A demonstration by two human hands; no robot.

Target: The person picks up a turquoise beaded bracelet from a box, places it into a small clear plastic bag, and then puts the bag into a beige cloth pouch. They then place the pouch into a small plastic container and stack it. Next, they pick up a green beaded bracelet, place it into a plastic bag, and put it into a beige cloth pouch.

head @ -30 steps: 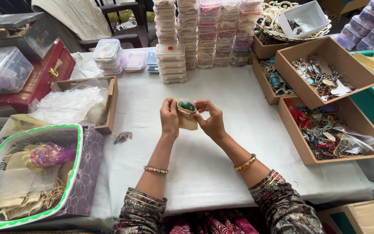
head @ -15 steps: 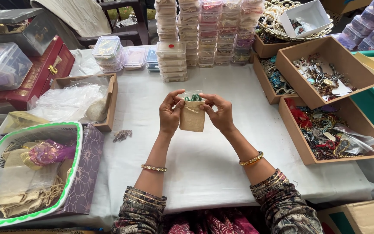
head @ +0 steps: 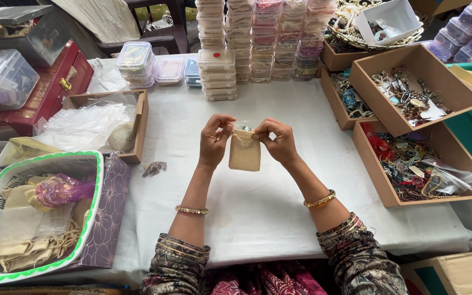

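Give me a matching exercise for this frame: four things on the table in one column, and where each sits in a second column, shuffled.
Things
1. small beige drawstring pouch
2. white basket with green rim
3. red case
4. stacks of clear lidded boxes

Places
A. far edge of the table, in the middle
B. held up between the left hand and the right hand
C. near left corner, holding more pouches
D. far left, behind a cardboard tray of clear plastic bags

Pairs: 1-B, 2-C, 3-D, 4-A
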